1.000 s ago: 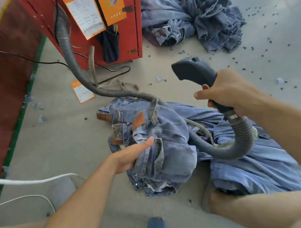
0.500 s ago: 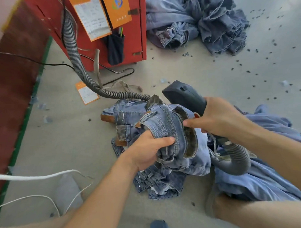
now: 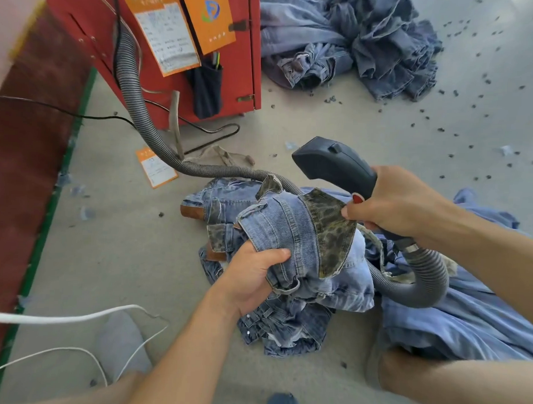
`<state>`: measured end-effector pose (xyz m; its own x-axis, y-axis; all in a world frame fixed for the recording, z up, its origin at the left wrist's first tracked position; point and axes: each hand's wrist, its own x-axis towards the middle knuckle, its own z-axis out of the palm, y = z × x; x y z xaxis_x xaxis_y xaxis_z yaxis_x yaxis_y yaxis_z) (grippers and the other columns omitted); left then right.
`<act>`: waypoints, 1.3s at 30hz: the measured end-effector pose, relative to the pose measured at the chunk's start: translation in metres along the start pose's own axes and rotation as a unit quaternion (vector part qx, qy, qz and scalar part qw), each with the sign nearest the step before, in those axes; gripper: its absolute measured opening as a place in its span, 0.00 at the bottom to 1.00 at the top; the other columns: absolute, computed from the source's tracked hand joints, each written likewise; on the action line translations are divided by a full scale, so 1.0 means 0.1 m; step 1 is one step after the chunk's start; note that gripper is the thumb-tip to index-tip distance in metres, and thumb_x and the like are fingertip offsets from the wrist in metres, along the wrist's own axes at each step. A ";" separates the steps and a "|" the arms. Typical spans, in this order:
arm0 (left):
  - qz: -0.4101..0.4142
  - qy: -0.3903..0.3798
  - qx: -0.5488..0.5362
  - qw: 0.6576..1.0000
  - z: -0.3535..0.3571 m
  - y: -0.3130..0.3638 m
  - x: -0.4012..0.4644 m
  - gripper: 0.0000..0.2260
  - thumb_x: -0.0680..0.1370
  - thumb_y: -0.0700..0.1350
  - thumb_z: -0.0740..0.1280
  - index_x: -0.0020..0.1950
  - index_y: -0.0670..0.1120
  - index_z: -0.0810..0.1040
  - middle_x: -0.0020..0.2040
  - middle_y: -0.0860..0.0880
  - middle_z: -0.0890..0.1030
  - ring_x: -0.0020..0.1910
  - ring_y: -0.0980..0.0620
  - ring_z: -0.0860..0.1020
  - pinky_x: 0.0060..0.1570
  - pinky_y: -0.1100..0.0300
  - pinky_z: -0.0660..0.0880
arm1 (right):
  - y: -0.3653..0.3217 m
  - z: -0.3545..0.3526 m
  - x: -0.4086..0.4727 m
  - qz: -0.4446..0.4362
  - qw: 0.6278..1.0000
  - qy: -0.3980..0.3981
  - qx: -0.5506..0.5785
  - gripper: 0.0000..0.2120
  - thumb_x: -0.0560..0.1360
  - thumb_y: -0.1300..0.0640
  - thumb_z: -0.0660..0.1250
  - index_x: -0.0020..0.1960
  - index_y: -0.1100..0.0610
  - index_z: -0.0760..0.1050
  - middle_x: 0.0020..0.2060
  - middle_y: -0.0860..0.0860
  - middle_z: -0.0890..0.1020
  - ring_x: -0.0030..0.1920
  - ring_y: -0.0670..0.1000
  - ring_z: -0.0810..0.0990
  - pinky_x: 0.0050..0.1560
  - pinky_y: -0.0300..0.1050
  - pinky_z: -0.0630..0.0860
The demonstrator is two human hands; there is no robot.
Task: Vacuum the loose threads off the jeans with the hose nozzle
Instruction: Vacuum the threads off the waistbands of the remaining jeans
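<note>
Left hand (image 3: 250, 280) fingers curled tight into a bunched fold of the jeans (image 3: 291, 233), raised above the heap on the floor (image 3: 122, 242). Right hand (image 3: 392, 206) wrapped round the nozzle (image 3: 336, 163) handle, fingertips pinching the leopard-print waistband lining. Nozzle mouth turned away, unseen. Hose (image 3: 425, 280) looping behind denim, partly hidden. Loose threads too small to discern.

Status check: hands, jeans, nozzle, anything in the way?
Left hand grips jeans. Right hand holds nozzle and pinches waistband; nozzle above jeans, not touching. Hose loops beside jeans.
</note>
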<state>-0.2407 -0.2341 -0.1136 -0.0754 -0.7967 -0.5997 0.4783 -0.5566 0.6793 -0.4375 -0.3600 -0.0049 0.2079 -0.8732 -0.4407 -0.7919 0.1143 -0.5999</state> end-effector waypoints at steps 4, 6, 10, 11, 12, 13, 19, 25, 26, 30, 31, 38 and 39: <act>0.008 -0.005 -0.020 1.000 0.06 -0.05 -0.03 0.14 0.82 0.28 0.61 0.66 0.35 0.77 0.62 0.28 0.79 0.61 0.26 0.78 0.64 0.31 0.75 | -0.04 0.00 -0.02 -0.006 1.000 0.005 0.015 0.11 0.74 0.62 0.77 0.50 0.57 0.76 0.28 0.54 0.78 0.21 0.45 0.75 0.23 0.39 0.72; 0.002 -0.003 -0.028 1.000 0.06 -0.07 -0.04 0.15 0.82 0.28 0.60 0.65 0.37 0.79 0.62 0.30 0.80 0.62 0.29 0.79 0.63 0.33 0.76 | -0.06 0.02 -0.03 -0.014 1.000 0.000 0.010 0.12 0.74 0.62 0.77 0.51 0.57 0.76 0.29 0.54 0.79 0.22 0.45 0.76 0.26 0.41 0.74; 0.003 -0.030 -0.065 0.997 0.14 -0.07 -0.07 0.15 0.80 0.39 0.68 0.65 0.33 0.77 0.65 0.29 0.78 0.62 0.31 0.79 0.65 0.32 0.74 | -0.10 0.08 -0.05 -0.011 0.998 -0.033 0.047 0.11 0.73 0.63 0.77 0.50 0.58 0.77 0.29 0.56 0.80 0.27 0.50 0.77 0.30 0.46 0.75; 0.005 -0.065 -0.069 0.996 0.16 -0.07 -0.08 0.21 0.79 0.47 0.70 0.67 0.36 0.78 0.67 0.31 0.78 0.65 0.33 0.79 0.65 0.35 0.76 | -0.13 0.10 -0.07 -0.009 0.996 -0.065 0.058 0.09 0.72 0.63 0.76 0.49 0.58 0.77 0.29 0.56 0.82 0.27 0.51 0.77 0.29 0.45 0.74; 0.002 -0.078 -0.045 0.996 0.19 -0.06 -0.10 0.23 0.77 0.54 0.73 0.67 0.41 0.81 0.67 0.34 0.79 0.64 0.36 0.80 0.61 0.40 0.79 | -0.18 0.12 -0.09 -0.010 0.992 -0.110 0.064 0.08 0.72 0.64 0.75 0.48 0.59 0.78 0.32 0.58 0.84 0.28 0.51 0.76 0.28 0.43 0.74; -0.005 -0.074 0.006 0.997 0.23 -0.05 -0.11 0.21 0.74 0.58 0.76 0.61 0.46 0.85 0.63 0.36 0.82 0.59 0.39 0.83 0.54 0.43 0.82 | -0.21 0.14 -0.09 -0.014 0.986 -0.154 0.064 0.08 0.72 0.64 0.75 0.49 0.59 0.79 0.37 0.61 0.86 0.29 0.51 0.76 0.28 0.43 0.73; -0.002 0.102 0.007 0.995 -0.15 -0.02 0.01 0.10 0.77 0.32 0.65 0.43 0.43 0.83 0.46 0.38 0.81 0.41 0.41 0.82 0.46 0.43 0.80 | -0.08 0.04 0.21 -0.026 0.999 -0.044 0.013 0.08 0.76 0.61 0.74 0.53 0.58 0.78 0.34 0.58 0.86 0.28 0.52 0.80 0.31 0.47 0.79; 0.017 0.055 -0.272 0.961 -0.75 0.14 -0.13 0.23 0.67 0.35 0.55 0.48 0.38 0.88 0.57 0.35 0.85 0.52 0.36 0.85 0.46 0.39 0.84 | 0.24 0.19 0.33 0.039 0.989 -0.100 0.104 0.10 0.75 0.61 0.77 0.52 0.62 0.79 0.35 0.54 0.86 0.34 0.53 0.87 0.37 0.49 0.86; 0.014 0.055 -0.285 0.957 -0.75 0.10 -0.15 0.23 0.66 0.37 0.54 0.49 0.37 0.88 0.57 0.35 0.85 0.52 0.35 0.85 0.45 0.37 0.83 | 0.24 0.28 0.32 0.041 0.987 -0.107 0.110 0.10 0.75 0.59 0.78 0.51 0.60 0.80 0.35 0.54 0.86 0.34 0.52 0.87 0.35 0.48 0.85; -0.049 0.030 -0.269 0.962 -0.69 -0.04 -0.17 0.26 0.76 0.58 0.63 0.66 0.41 0.83 0.69 0.32 0.77 0.68 0.29 0.75 0.65 0.32 0.74 | 0.17 0.49 0.32 0.022 0.984 -0.111 0.139 0.14 0.74 0.55 0.78 0.57 0.57 0.80 0.51 0.65 0.86 0.47 0.64 0.88 0.49 0.68 0.85; -0.085 0.036 -0.221 0.971 -0.70 -0.09 -0.18 0.33 0.76 0.66 0.66 0.69 0.42 0.80 0.69 0.32 0.76 0.69 0.30 0.74 0.69 0.33 0.70 | 0.15 0.49 0.32 0.011 0.985 -0.102 0.141 0.14 0.75 0.54 0.77 0.58 0.55 0.80 0.53 0.63 0.87 0.50 0.64 0.88 0.50 0.67 0.85; -0.161 0.251 0.011 0.954 -0.85 -0.54 -0.18 0.05 0.79 0.37 0.70 0.53 0.36 0.83 0.45 0.35 0.85 0.40 0.39 0.84 0.40 0.48 0.82 | 0.19 0.33 0.23 0.012 0.974 -0.137 0.181 0.19 0.74 0.68 0.77 0.61 0.55 0.78 0.52 0.53 0.89 0.53 0.52 0.88 0.52 0.54 0.87; -0.169 0.244 -0.051 0.954 -0.86 -0.51 -0.13 0.06 0.81 0.39 0.68 0.52 0.38 0.82 0.45 0.37 0.85 0.38 0.41 0.85 0.36 0.51 0.83 | 0.22 0.32 0.22 0.014 0.976 -0.150 0.159 0.20 0.74 0.69 0.75 0.62 0.56 0.77 0.51 0.51 0.89 0.49 0.50 0.89 0.47 0.50 0.87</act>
<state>-0.1883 -0.1750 -0.1767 0.1640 -0.3581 -0.9192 0.5830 -0.7165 0.3831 -0.4322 -0.3613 -0.0487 0.3848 -0.6947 -0.6077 -0.5921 0.3192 -0.7399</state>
